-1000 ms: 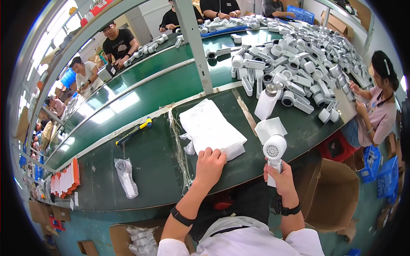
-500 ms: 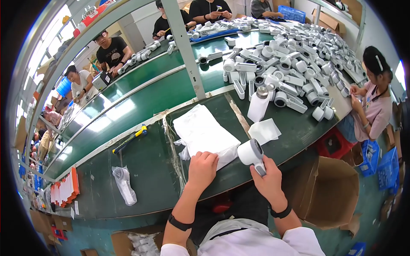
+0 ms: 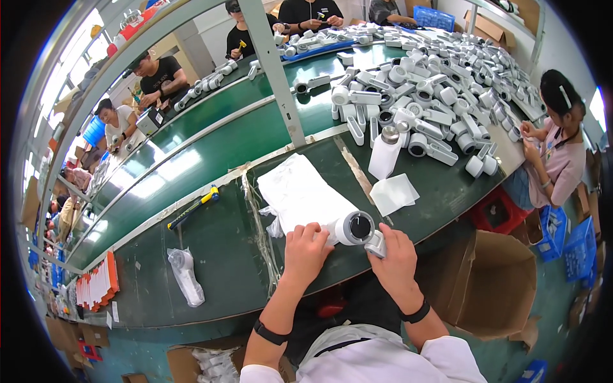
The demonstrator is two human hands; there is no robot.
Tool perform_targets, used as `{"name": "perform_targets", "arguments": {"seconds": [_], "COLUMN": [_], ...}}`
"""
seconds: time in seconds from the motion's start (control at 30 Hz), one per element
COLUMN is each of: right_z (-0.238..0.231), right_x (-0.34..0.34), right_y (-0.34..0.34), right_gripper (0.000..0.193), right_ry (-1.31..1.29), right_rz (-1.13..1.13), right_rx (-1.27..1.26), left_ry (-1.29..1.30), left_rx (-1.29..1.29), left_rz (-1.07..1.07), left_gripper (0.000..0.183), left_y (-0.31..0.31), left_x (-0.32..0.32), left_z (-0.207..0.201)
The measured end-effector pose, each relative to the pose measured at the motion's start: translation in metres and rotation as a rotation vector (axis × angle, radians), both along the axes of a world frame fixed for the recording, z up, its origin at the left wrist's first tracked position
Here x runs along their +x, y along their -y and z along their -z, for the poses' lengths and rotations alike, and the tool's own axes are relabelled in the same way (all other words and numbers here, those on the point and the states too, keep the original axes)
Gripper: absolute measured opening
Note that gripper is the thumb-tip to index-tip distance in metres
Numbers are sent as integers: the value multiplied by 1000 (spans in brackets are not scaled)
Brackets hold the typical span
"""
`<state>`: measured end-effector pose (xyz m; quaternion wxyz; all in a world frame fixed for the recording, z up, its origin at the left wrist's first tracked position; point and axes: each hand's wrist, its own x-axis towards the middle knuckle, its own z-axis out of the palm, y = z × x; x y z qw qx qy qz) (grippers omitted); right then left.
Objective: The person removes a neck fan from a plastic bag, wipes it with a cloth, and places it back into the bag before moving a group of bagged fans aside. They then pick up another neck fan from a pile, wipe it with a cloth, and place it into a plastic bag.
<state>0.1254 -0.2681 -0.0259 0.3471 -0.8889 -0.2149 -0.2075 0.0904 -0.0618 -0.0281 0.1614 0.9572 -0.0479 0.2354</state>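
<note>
In my right hand [image 3: 394, 262] is the grey handle of a white handheld device [image 3: 355, 228]. Its round head, with a dark face in a grey ring, points up and lies against the near corner of a stack of white plastic bags [image 3: 303, 191]. My left hand [image 3: 306, 255] is closed at the stack's near edge, its fingertips pinching a bag beside the device's head. How far the head reaches into the bag is hard to make out. A bagged device [image 3: 185, 276] lies on the green bench to the left.
A hammer [image 3: 196, 206] with a yellow-and-black handle lies left of the bags. White sheets [image 3: 394, 194] and a white bottle [image 3: 385, 155] are to the right, before a heap of similar devices [image 3: 434, 102]. An open cardboard box [image 3: 491, 287] stands at lower right. Several people work around.
My right hand has turned the device, so its head has swung left and down to the bag edge, with its dark face now showing. My left hand stays at the bags.
</note>
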Motion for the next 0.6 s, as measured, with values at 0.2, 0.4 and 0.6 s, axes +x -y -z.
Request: {"name": "perform_targets", "arguments": {"seconds": [0.2,0.4,0.6], "right_z": [-2,6,3], "right_x": [0,4,4], "right_y": [1,4,4], "right_gripper": [55,52,36], "right_ry": [-422,-909,-1056], "right_rz": [-82,-299,-340], "right_rx": [258,659,692], "left_ry": [-16,-14,26], "left_rx": [46,-113,-139], "left_rz": [-16,-7,-18], "left_gripper": [17,14,23], "left_y": [-10,-13,-9], "left_x": [4,3,0], "left_z": [14,13,4]}}
